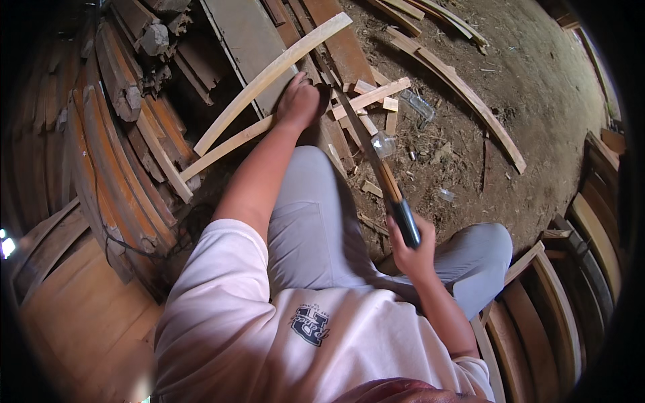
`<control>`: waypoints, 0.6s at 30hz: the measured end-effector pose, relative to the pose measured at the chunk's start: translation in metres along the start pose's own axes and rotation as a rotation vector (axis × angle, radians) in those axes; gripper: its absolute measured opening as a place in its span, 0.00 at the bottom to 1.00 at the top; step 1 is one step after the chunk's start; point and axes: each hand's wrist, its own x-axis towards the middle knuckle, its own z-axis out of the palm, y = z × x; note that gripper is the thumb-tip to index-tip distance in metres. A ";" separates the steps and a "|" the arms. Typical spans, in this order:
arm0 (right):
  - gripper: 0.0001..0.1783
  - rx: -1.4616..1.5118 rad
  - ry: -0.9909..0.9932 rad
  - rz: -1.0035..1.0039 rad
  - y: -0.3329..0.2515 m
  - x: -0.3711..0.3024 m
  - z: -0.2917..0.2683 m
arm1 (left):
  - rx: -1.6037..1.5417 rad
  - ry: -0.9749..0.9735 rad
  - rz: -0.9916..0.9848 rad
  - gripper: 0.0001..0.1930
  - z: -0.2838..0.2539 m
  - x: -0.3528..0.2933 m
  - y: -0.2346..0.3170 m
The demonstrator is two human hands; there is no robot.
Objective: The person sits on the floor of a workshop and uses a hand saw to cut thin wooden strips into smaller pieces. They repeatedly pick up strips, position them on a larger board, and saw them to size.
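In my right hand [411, 245] is the dark grip of a handsaw [377, 161], its long narrow blade slanting up and away to the left. The blade's far end comes close to my left hand [300, 101], whose fingers are curled down at a thin wooden strip [232, 142] resting across the planks. That strip passes under my left wrist, and what lies beneath the fingers is hidden. Just beyond it, a wider curved wooden slat [269, 74] lies across a grey board [255, 40]. Short wood offcuts [369, 97] are piled right of the blade.
Stacked weathered timbers [127, 161] fill the left side. On the dirt floor [537, 101] lie a long curved slat [463, 97], a clear plastic bottle [418, 105], a clear rounded container [383, 144] and scraps. Curved wooden frames [557, 295] stand at right. A plywood sheet [87, 316] is at lower left.
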 end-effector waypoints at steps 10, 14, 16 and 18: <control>0.13 0.019 -0.005 0.040 -0.015 0.029 0.007 | -0.090 -0.015 -0.064 0.14 -0.010 0.001 0.005; 0.14 0.064 0.027 0.035 -0.013 0.025 0.012 | -0.077 -0.038 -0.065 0.15 -0.003 0.000 0.003; 0.13 0.043 -0.002 0.070 -0.014 -0.005 -0.005 | -0.036 -0.050 -0.050 0.15 0.001 0.001 -0.001; 0.13 0.025 0.006 0.073 -0.018 -0.034 -0.023 | -0.008 -0.153 -0.003 0.15 -0.019 0.007 0.011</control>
